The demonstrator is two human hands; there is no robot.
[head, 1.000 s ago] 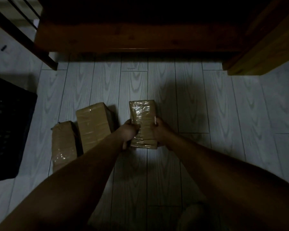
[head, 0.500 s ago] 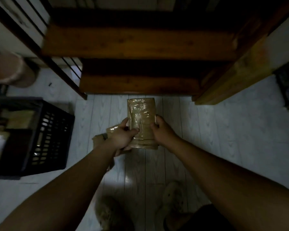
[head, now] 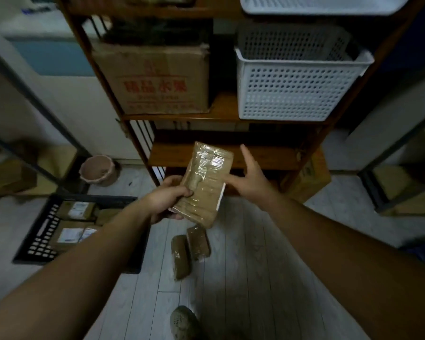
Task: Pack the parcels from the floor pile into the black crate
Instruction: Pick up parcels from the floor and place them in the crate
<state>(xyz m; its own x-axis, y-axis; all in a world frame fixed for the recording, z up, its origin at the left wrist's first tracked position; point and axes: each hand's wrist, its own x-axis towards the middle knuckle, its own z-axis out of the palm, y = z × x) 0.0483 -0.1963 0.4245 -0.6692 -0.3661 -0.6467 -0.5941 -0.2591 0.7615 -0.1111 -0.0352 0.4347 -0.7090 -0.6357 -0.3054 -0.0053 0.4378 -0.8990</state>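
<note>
A flat brown parcel (head: 206,182) wrapped in clear tape is held up in the air, tilted, with my left hand (head: 168,198) gripping its lower left edge. My right hand (head: 252,179) is just right of it, fingers spread, off the parcel. Two more brown parcels (head: 198,242) (head: 180,257) lie side by side on the pale plank floor below. The black crate (head: 44,231) stands on the floor at the left, with several labelled parcels inside; my left forearm hides part of it.
A wooden shelf unit (head: 206,153) stands straight ahead, bearing a cardboard box (head: 155,79) and a white perforated basket (head: 297,87). A pink bin (head: 97,170) sits left of it. Metal racks flank both sides. My shoe (head: 183,322) is at the bottom.
The parcel has been lifted off the floor to chest height. My right hand has let go and opened, leaving only my left hand holding it. The view has risen, showing the shelves and crate.
</note>
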